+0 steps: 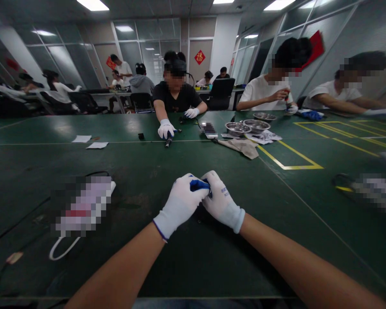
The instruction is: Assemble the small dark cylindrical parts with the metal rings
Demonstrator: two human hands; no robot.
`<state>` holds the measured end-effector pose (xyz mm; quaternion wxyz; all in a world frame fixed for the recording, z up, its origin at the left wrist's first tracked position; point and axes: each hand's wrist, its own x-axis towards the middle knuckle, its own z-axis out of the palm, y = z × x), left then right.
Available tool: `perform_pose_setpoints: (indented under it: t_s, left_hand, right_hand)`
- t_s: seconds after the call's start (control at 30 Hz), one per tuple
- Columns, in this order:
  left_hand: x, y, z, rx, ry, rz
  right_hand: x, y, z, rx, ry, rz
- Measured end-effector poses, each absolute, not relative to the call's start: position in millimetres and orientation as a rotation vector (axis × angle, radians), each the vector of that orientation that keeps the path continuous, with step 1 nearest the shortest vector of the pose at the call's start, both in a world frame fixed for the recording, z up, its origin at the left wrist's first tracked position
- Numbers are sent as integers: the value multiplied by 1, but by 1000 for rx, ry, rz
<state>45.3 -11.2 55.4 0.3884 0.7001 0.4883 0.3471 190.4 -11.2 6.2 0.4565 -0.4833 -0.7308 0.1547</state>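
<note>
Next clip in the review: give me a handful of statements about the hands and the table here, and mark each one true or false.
1. Both of the wearer's hands are gloved in white. True: the left hand and right hand meet in front of the wearer.
2. The hands are closed round a large steel bowl. False: only a small dark object with blue glove fingertips over it shows between them; the steel bowls stand across the table.
3. The table top is green. True.
4. The yellow marking lines lie on the wearer's left. False: they lie to the right.
5. The person opposite works bare-handed. False: that person wears white gloves too.
</note>
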Motion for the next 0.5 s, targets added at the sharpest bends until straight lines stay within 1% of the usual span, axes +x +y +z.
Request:
perform_pose_setpoints:
  t_s: [0.1, 0.3, 0.5]
  left_hand:
    - [45, -10, 54, 1685, 1197, 882]
    - [48, -11, 50, 1658, 1287, 921]
    - [51, -8, 48, 1516, 1209, 902]
  right_hand:
    - [189, -10, 1, -1210, -1803, 337]
    - [188, -10, -3, -1275, -1813, 248]
    - [186, -9, -5, -1308, -1795, 185]
